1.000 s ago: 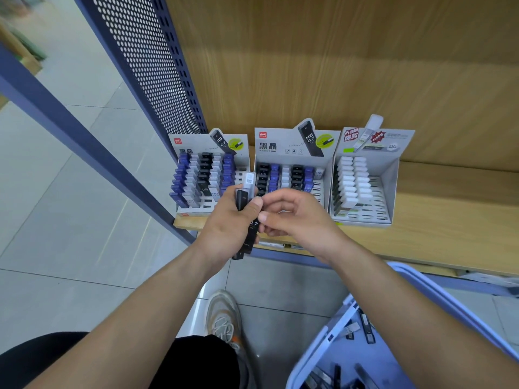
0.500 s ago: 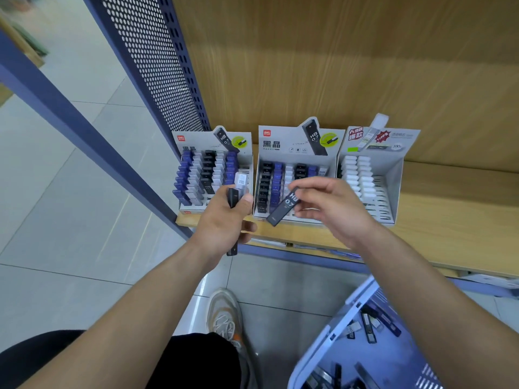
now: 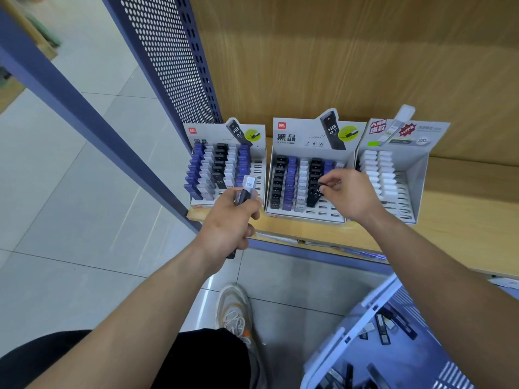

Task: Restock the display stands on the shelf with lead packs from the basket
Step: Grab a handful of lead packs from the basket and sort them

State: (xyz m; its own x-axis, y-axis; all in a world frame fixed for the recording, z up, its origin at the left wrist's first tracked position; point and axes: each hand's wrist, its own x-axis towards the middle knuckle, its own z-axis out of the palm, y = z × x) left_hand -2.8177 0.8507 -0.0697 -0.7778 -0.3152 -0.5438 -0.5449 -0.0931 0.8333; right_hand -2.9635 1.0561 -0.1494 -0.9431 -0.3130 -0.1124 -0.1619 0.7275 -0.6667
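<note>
Open floor lies left of the shelf [image 3: 463, 209] edge. Our left hand [image 3: 229, 223] is clenched around spare lead packs [image 3: 246, 189] before the left display stand [image 3: 224, 167]. Our right hand [image 3: 349, 193] pinches a black lead pack [image 3: 314, 196] over the middle stand [image 3: 311, 175]. Three stands; the basket [image 3: 387, 341] holds loose packs.

3 display stands side by side on the shelf [image 3: 463, 209], basket on floor below, to the right.

Left stand [image 3: 224, 169], middle stand [image 3: 311, 175], right stand [image 3: 393, 175] sit w/ backs to the rear wall. Left hand [image 3: 230, 223] in front of left stand, w/ lead packs [image 3: 247, 189]; right hand [image 3: 348, 192] over middle stand, a pack [image 3: 314, 196] at its slots. Basket [image 3: 348, 332] has loose packs [image 3: 393, 324] in it.
</note>
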